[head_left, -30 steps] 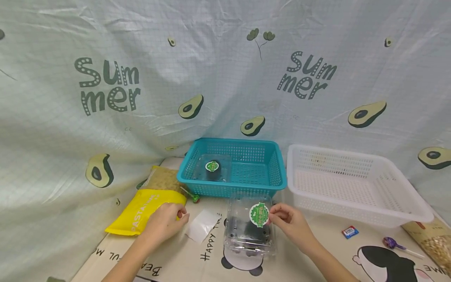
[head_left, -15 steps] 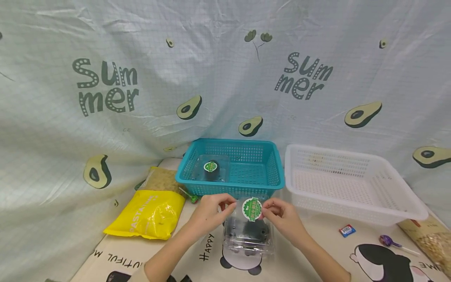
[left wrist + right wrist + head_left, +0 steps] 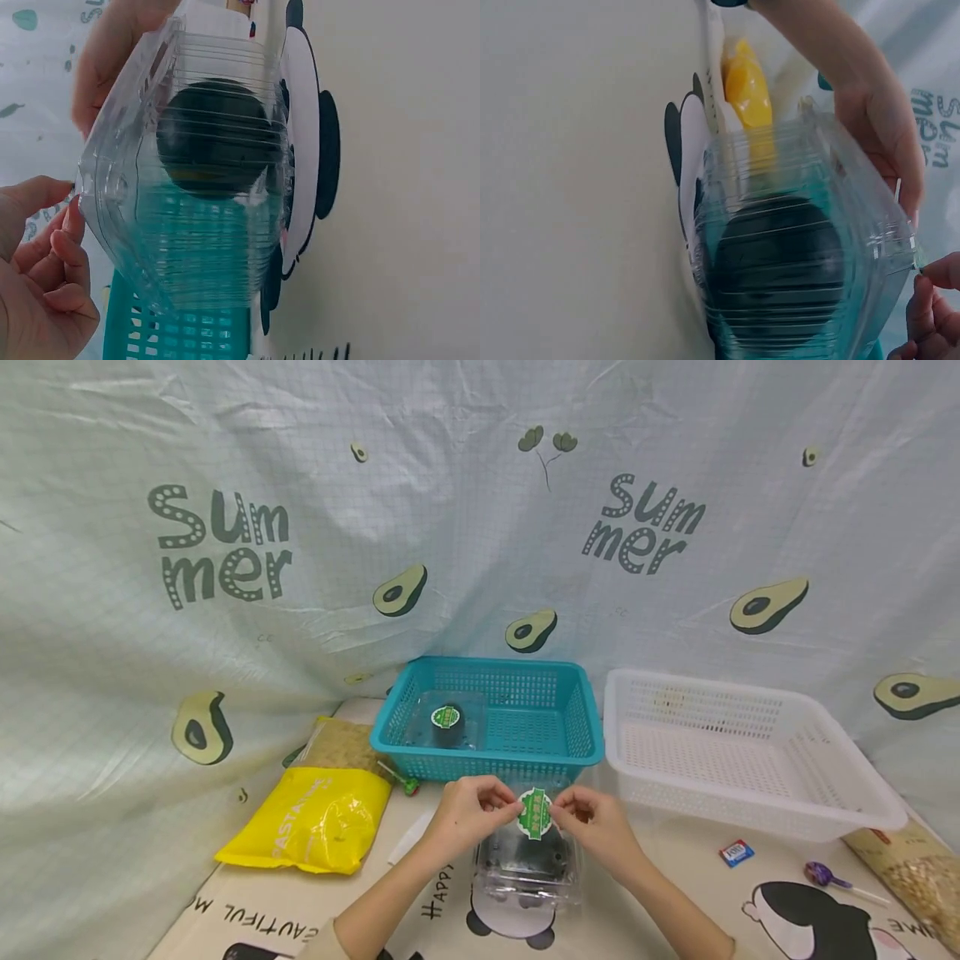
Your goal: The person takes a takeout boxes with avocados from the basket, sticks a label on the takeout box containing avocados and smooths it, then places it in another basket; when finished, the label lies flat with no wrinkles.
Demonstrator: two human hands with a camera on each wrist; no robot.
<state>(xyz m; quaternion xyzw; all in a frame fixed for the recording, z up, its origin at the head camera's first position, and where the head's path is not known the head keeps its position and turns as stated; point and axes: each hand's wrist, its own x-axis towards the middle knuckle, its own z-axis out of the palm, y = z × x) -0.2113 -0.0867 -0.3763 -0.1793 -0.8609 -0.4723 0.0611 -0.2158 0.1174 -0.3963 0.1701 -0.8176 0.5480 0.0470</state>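
Observation:
A round green-and-white sticker [image 3: 535, 814] is held over the lid of a clear plastic clamshell box [image 3: 525, 868]. My left hand [image 3: 472, 814] pinches the sticker's left edge between thumb and forefinger. On the opposite edge, the right hand [image 3: 596, 827] pinches it the same way. Inside the box lies a dark, round, shiny thing [image 3: 217, 139], seen through the ribbed wall in both wrist views. In the right wrist view, the right fingertips [image 3: 939, 271] are right at the lid's top.
Behind the box stands a teal basket [image 3: 487, 762] holding another clear box [image 3: 446, 727] with a similar sticker. To its right is a white basket [image 3: 750, 806]. Around them lie a yellow pasta bag [image 3: 315, 818], a green lollipop [image 3: 410, 787], a small candy [image 3: 737, 852] and a purple lollipop [image 3: 819, 873].
My left hand has moved right from beside the pasta bag and taken hold of the sticker's left edge. The right hand has shifted slightly left with the sticker, which now hangs between both hands.

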